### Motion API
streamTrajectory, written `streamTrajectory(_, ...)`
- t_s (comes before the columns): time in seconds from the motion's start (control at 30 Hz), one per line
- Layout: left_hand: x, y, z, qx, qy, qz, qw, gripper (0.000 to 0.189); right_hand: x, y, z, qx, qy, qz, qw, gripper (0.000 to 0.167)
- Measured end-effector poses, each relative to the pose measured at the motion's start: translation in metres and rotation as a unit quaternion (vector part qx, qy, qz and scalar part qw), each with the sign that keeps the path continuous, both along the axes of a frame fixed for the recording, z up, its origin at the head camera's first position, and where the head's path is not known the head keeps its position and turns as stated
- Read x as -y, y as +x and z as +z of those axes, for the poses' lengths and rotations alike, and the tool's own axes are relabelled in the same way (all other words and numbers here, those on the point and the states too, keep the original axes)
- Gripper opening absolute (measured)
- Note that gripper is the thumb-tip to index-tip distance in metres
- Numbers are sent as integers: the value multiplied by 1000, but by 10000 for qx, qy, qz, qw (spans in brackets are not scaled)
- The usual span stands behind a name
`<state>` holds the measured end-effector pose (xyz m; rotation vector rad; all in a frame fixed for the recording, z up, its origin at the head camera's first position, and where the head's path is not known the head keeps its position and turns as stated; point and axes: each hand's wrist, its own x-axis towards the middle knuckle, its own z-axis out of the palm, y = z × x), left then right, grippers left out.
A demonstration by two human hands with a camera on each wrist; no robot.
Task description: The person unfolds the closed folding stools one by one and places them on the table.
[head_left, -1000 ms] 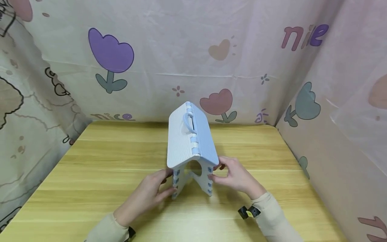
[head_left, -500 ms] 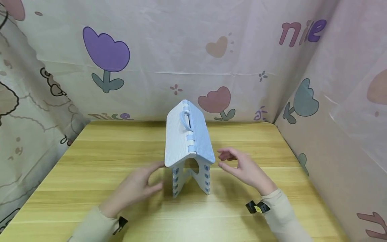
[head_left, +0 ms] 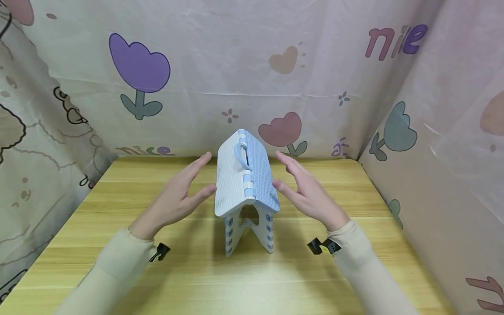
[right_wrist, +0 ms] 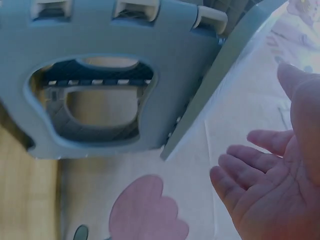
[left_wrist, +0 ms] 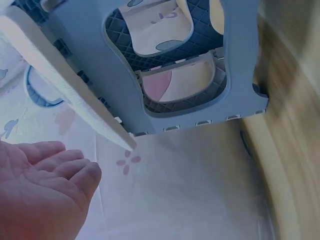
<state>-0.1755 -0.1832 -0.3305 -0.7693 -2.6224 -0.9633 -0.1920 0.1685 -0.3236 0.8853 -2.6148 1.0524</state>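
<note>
A folding step stool point(head_left: 231, 183) in white and pale blue stands on its legs on the table, its ribbed top peaked like a roof. A blue carry handle point(head_left: 241, 158) sticks out at the ridge. To its left, my left hand point(head_left: 177, 194) is raised with fingers extended, thumb tip close to the white panel. On the other side my right hand point(head_left: 309, 192) mirrors it, its thumb tip right at the blue panel's edge. In both wrist views the palms face the stool, holding nothing. The stool's cut-out side leg panel point(left_wrist: 165, 117) shows in the left wrist view.
The wood-grain table point(head_left: 157, 271) runs to a printed cloth backdrop point(head_left: 220, 57) behind the stool. More patterned cloth point(head_left: 445, 175) hangs along the right side and the left. A black strap device point(head_left: 323, 246) sits at the right wrist.
Both hands have let go of the stool's lower sides, moved outward, then risen to beside the peaked top with fingers straightened. The stool keeps its peaked shape and place.
</note>
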Motion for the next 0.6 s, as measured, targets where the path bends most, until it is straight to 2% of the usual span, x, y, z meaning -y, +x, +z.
streamTrajectory(0.2,-11,-19,4,454,-77,-330,9984,89,18,-11,8,39,132,294,9995,87)
streamTrajectory(0.3,-15,-26,4,554,-143,-374,9977,94,25,-15,7,74,213,362,9991,92)
streamTrajectory(0.6,-23,-33,-1,632,-181,-581,9961,101,33,-19,1,111,196,558,9982,90)
